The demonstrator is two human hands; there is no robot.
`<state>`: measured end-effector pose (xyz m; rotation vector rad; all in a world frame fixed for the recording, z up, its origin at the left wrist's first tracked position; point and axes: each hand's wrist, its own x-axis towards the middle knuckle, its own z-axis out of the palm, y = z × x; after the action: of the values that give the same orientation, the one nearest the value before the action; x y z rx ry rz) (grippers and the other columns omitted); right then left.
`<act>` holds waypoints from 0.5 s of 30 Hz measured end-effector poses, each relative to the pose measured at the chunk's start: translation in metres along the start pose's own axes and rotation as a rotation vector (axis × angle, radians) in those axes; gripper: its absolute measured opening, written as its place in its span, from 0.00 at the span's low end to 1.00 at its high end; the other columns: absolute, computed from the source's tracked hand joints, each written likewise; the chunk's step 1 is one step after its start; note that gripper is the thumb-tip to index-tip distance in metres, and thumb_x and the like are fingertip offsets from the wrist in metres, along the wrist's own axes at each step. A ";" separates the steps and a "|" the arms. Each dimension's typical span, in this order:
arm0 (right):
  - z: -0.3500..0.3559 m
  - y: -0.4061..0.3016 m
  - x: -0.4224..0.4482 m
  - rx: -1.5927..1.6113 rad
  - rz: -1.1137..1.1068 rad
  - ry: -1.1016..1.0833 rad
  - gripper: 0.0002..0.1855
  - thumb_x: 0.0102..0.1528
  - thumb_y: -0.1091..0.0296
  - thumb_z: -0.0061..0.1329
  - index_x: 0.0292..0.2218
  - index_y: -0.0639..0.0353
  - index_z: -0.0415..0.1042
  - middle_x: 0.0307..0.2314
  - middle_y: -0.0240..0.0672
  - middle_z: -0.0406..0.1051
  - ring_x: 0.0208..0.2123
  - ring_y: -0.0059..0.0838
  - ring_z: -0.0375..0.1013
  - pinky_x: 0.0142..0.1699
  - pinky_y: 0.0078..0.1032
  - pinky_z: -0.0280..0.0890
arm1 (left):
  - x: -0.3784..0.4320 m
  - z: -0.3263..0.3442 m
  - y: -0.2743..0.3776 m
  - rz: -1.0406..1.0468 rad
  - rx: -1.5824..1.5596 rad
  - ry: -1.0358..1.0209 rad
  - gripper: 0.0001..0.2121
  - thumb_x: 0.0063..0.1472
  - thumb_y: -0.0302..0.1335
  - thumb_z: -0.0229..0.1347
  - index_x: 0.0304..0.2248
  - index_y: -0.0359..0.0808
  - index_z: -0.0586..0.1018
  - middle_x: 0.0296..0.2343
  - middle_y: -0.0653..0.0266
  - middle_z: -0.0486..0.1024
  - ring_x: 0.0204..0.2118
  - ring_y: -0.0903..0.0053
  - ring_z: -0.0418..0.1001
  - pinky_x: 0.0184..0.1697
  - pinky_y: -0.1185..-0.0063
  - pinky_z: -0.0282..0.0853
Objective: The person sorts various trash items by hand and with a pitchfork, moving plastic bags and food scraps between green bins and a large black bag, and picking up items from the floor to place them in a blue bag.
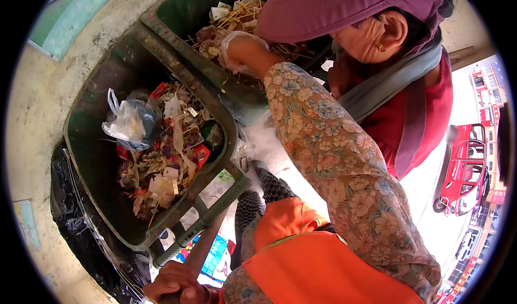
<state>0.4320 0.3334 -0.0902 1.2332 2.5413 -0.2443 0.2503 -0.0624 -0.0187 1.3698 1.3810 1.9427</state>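
My right hand, covered by a thin clear plastic bag, reaches into the far green waste bin. It is among food scraps and thin wooden skewers; its fingers are hidden, so I cannot tell whether it grips anything. At the bottom, my left hand is wrapped around a wooden pole that slants up behind the near bin's handle. The near green waste bin holds mixed rubbish and a knotted white plastic bag.
Close on the right, a person in a purple cap leans over the far bin. A stained wall curves behind the bins. Black plastic sheeting lies beside the near bin. A red vehicle stands on the street.
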 end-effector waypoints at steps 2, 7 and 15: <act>0.012 0.015 0.016 0.012 -0.012 -0.023 0.08 0.43 0.71 0.51 0.30 0.56 0.75 0.25 0.33 0.74 0.28 0.29 0.71 0.32 0.27 0.67 | 0.002 0.002 -0.001 0.017 0.025 -0.013 0.11 0.47 0.27 0.49 0.28 0.33 0.59 0.08 0.69 0.55 0.08 0.82 0.51 0.13 0.84 0.51; 0.028 0.048 0.064 0.069 -0.063 -0.078 0.08 0.46 0.69 0.49 0.31 0.57 0.74 0.25 0.33 0.73 0.28 0.27 0.71 0.31 0.26 0.67 | 0.007 -0.013 -0.004 0.084 -0.156 -0.103 0.10 0.47 0.19 0.52 0.30 0.30 0.65 0.12 0.63 0.61 0.11 0.77 0.57 0.14 0.77 0.57; 0.046 0.077 0.112 0.125 -0.132 -0.139 0.10 0.49 0.66 0.47 0.33 0.58 0.73 0.25 0.32 0.73 0.28 0.25 0.72 0.31 0.24 0.68 | -0.004 -0.012 0.000 0.018 -0.111 -0.078 0.12 0.50 0.23 0.51 0.34 0.32 0.64 0.11 0.66 0.60 0.12 0.78 0.57 0.16 0.78 0.58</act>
<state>0.4368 0.4502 -0.1728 1.0514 2.5208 -0.5084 0.2421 -0.0713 -0.0215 1.3952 1.2112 1.9249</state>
